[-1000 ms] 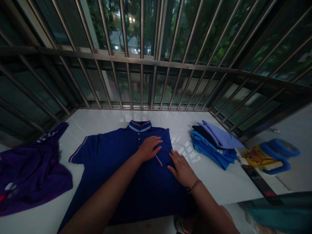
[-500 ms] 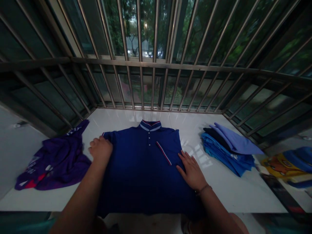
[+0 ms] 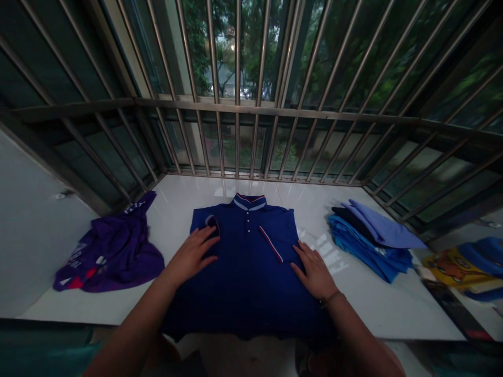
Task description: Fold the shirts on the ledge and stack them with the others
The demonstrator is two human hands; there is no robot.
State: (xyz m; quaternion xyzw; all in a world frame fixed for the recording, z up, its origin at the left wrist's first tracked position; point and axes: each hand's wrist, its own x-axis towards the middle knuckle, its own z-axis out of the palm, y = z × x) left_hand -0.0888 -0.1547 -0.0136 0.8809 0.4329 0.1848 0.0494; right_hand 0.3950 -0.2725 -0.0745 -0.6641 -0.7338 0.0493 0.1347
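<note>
A navy blue polo shirt (image 3: 243, 283) lies front side up on the white ledge (image 3: 314, 199), its collar toward the window and its hem over the near edge. Its sleeve on the right is folded inward, with the red-and-white trimmed cuff across the chest. On the left, the other sleeve is turned in too, its cuff partly hidden by my left hand (image 3: 195, 251). The fingers of that hand are stretched out over the sleeve. My right hand (image 3: 316, 272) rests flat with spread fingers on the shirt's right edge, a band around the wrist.
To the left lies a crumpled purple garment (image 3: 118, 251). Folded blue and lavender clothes (image 3: 369, 235) are stacked at the right, with a yellow and blue printed item (image 3: 463, 264) beyond them. Metal window bars (image 3: 259, 111) enclose the ledge's back and sides.
My left hand has moved right, and the left sleeve has gone from lying outward to folded in over the chest. My right hand stays on the shirt's right edge. The view has shifted slightly.
</note>
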